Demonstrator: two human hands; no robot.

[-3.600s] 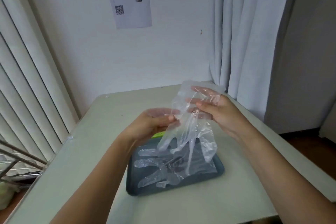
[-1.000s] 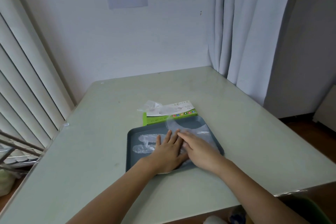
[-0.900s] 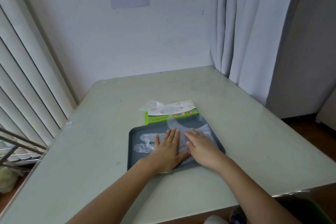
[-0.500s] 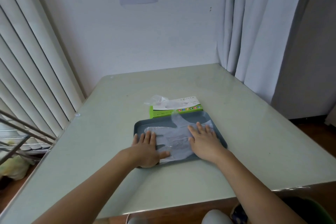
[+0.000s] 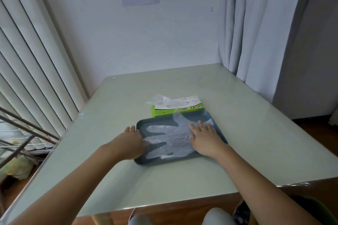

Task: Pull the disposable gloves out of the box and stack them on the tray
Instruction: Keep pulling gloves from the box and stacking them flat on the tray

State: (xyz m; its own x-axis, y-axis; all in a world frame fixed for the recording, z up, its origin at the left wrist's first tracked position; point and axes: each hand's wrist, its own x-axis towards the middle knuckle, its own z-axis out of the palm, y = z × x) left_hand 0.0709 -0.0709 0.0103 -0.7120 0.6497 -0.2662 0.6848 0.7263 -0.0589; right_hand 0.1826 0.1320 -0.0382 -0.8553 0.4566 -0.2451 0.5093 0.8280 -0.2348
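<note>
Gripping nothing, the flat right hand (image 5: 204, 138) presses the clear gloves (image 5: 170, 138) onto the one tray (image 5: 157, 122) while the left hand (image 5: 130, 141), fingers likewise straight, rests at its left rim, apparently smoothing them, layers uncountable; next calls for pinching the single glove (image 5: 157, 99) poking from the one box (image 5: 178, 110).

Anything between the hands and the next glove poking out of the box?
Nothing visible. The glove pokes from the box, which sits right behind the tray. Left hand rests at the tray's left edge, right hand flat on the stack.
</note>
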